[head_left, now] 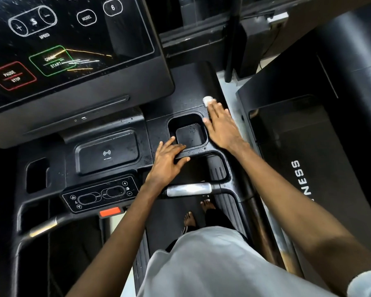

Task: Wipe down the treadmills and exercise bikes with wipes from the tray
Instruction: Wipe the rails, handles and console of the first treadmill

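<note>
I stand on a black treadmill whose console [107, 153] fills the view. A small white wipe [207, 100] lies on the console's right shoulder, just beyond the square cup holder [187, 129]. My right hand [221, 125] lies flat with straight fingers over the wipe, fingertips pressing it onto the surface. My left hand [168, 159] rests on the black bar at the cup holder's near edge, fingers lying loosely over the bar and thumb stretched along its lower side. Water droplets speckle the console surface around the cup holder.
The touch screen [69, 46] with speed, start and stop buttons rises at upper left. A silver handlebar grip [189, 189] and a small control pad [101, 194] sit below the console. A second treadmill's belt [304, 157] lies to the right across a pale floor strip.
</note>
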The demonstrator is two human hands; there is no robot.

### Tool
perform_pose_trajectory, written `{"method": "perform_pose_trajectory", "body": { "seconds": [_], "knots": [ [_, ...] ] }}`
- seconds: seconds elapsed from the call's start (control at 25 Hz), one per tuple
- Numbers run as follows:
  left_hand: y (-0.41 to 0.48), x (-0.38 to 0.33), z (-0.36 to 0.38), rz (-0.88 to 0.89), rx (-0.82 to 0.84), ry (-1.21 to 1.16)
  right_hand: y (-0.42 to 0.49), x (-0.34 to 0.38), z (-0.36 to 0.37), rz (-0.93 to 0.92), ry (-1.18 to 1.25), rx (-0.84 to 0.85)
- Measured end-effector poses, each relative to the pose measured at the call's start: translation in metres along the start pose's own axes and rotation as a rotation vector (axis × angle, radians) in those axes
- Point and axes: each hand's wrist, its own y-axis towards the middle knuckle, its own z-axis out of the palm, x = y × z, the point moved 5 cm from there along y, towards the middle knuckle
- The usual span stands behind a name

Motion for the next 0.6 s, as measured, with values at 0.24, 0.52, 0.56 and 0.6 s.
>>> {"method": "perform_pose_trajectory", "body": {
  "seconds": [0.24,0.52,0.56,0.6],
  "knots": [
    [-0.011,0.009,-0.015,-0.144,-0.076,0.055,-0.04,0.01,0.011,-0.082,-0.062,-0.013],
    [-0.016,0.016,-0.018,-0.169,-0.078,0.079,-0.097,0.028,0.015,-0.17,-0.172,0.034],
    [-0.016,0.016,-0.018,-0.175,-0.081,0.092,-0.105,0.034,0.018,-0.167,-0.176,0.045],
    [-0.017,0.016,-0.019,-0.189,-0.083,0.113,-0.11,0.04,0.023,-0.164,-0.178,0.056]
  ]
}}
